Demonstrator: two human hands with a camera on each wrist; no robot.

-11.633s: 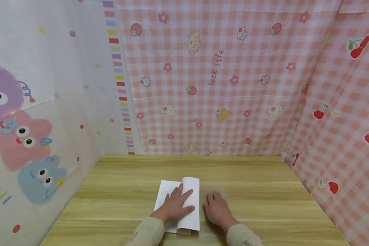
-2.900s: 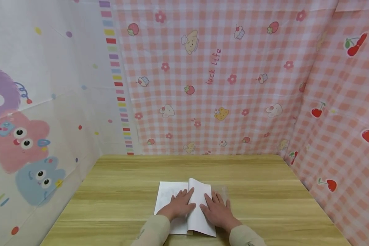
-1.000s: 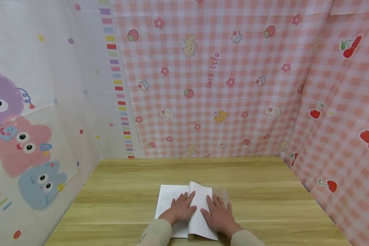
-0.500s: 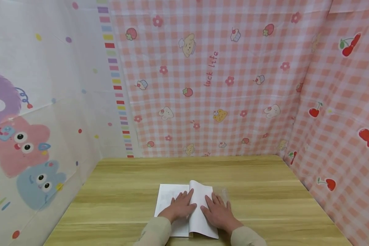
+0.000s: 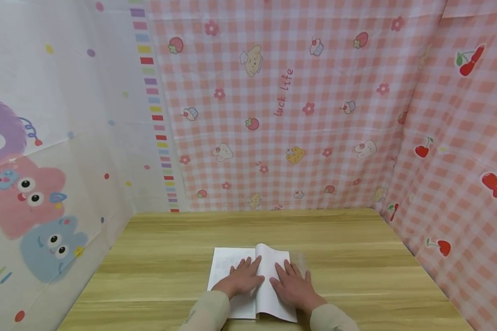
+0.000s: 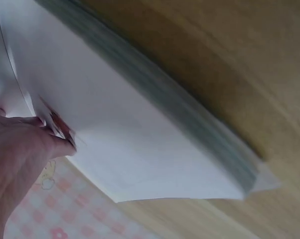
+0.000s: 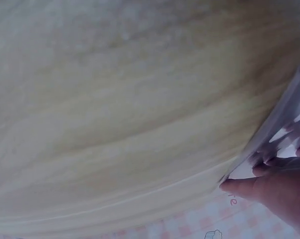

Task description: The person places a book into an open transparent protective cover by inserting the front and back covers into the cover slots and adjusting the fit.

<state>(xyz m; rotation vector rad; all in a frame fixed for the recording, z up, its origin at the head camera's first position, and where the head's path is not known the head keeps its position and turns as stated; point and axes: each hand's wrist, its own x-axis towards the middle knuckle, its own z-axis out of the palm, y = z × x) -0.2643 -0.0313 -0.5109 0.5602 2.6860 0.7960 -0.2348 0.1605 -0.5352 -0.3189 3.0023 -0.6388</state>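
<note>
A book with white pages (image 5: 221, 266) lies spread on the table, its right leaf (image 5: 273, 262) bulging up beside the fold. My left hand (image 5: 242, 279) rests near the fold, fingers extended, the thumb reaching onto the right leaf. On that leaf's outer part lies my right hand (image 5: 294, 287) with fingers spread. Clear plastic film (image 5: 301, 261) sticks out past the book's right edge, by the right fingers. In the left wrist view the book's thick page edge (image 6: 175, 114) faces the camera. The right wrist view shows the right hand (image 7: 274, 194) at shiny film (image 7: 284, 109).
The book lies on a wood-grain table (image 5: 170, 257). A pink checked cloth (image 5: 232, 69) hangs behind and on the right. A white cloth with cartoon figures (image 5: 33, 197) hangs on the left.
Compared with the earliest frame, the right leaf lies wider open and my right hand has gone from the table onto it. Over the last second its edge shifts slightly right; the hands barely move.
</note>
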